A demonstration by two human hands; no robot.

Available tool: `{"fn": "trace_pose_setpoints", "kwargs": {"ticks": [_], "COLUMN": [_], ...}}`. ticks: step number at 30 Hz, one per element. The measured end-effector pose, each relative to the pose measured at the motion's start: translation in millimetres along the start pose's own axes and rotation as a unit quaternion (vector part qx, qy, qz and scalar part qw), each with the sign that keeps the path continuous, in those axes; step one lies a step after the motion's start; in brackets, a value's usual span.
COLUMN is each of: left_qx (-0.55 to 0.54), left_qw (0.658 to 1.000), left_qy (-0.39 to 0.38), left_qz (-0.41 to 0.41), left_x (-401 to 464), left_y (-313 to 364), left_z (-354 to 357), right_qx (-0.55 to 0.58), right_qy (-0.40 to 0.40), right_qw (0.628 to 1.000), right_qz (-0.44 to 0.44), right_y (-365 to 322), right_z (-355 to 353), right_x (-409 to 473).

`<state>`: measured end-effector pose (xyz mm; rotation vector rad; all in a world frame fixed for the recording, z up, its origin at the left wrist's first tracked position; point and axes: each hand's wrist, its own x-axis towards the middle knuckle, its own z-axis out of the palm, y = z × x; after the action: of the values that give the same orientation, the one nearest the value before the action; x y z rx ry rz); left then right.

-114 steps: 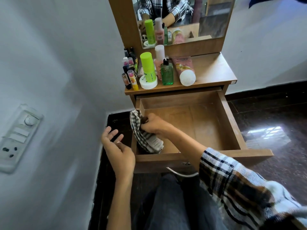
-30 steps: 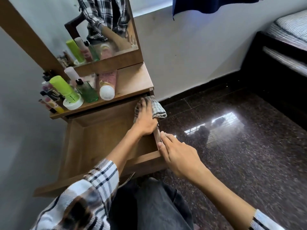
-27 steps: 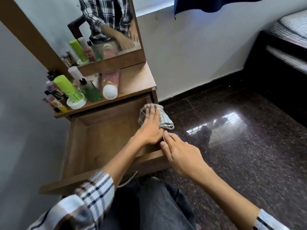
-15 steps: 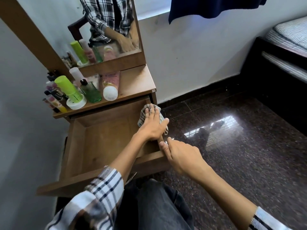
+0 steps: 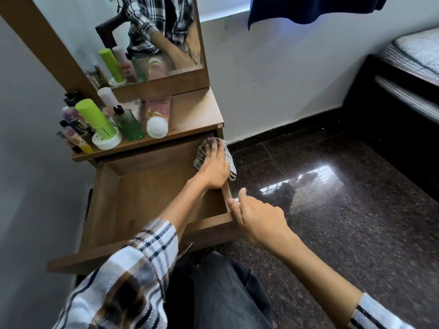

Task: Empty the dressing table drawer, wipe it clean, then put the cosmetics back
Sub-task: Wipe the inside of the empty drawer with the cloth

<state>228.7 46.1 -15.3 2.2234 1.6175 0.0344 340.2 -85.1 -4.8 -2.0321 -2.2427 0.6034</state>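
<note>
- Pressed flat under the left hand, a checked cloth lay over the top of the drawer's right wall, near the back right corner; the fingers were laid out straight on it, and the cloth hung partly over the outer side of that wall.
- The right hand sat at the drawer's front right corner, fingers curled round the end of the wall and the thumb raised above it.
- The drawer was pulled well out of the dressing table, and its wooden floor showed bare.
- The cosmetics stood crowded on the left part of the tabletop: a lime-green bottle planted on a squat white jar at the front edge, a green glass bottle with a black cap just beside it, and a pink tube with a white cap lying with the cap toward the front edge.
- A white-capped bottle stood behind these, near the back edge, and a cluster of small tubes and sticks filled the left edge; I could not tell them apart.
- The mirror above gave back the bottles and a plaid shirt.
- Both arms wore plaid sleeves, pushed up from the wrists.
- A dark polished floor lay to the right, and a bed stood beyond it.
</note>
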Motion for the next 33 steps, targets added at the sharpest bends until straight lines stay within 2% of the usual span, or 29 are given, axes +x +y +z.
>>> {"fn": "trace_pose_setpoints", "kwargs": {"ticks": [4,8,10,13,14,16,18,20,24,28,33], "left_qx": [-0.037,-0.074,-0.097,-0.125,-0.128,-0.147,-0.214,-0.272,-0.241,-0.245,-0.225], "left_qw": [0.998,0.992,0.986,0.978,0.977,0.975,0.968,0.960,0.965,0.948,0.943], "left_qy": [-0.044,-0.095,-0.124,-0.156,-0.161,-0.160,-0.125,-0.065,0.074,0.164,0.199], "left_qz": [0.012,0.039,0.049,0.052,0.054,0.052,0.032,-0.011,-0.064,-0.121,-0.140], "left_x": [-34,-63,-72,-84,-86,-90,-95,-104,-127,-132,-132], "left_y": [4,5,4,2,1,0,-7,-19,-44,-51,-48], "left_z": [12,13,6,-1,-4,-13,-23,-27,-19,-3,13], "right_qx": [-0.002,0.170,0.231,0.273,0.281,0.286,0.266,0.209,0.125,0.102,0.141], "right_qy": [0.014,-0.024,0.014,0.113,0.120,0.079,0.010,-0.027,-0.055,0.005,0.082], "right_qw": [1.000,0.985,0.973,0.955,0.952,0.953,0.960,0.973,0.987,0.989,0.981], "right_qz": [0.008,0.007,0.016,-0.006,-0.025,-0.061,-0.082,-0.097,-0.089,-0.109,-0.108], "right_y": [-2,7,16,22,22,16,7,3,3,-2,-5], "right_z": [5,7,4,-9,-14,-25,-32,-34,-28,-24,-24], "right_x": [-1,5,13,31,38,53,63,65,57,59,91]}}
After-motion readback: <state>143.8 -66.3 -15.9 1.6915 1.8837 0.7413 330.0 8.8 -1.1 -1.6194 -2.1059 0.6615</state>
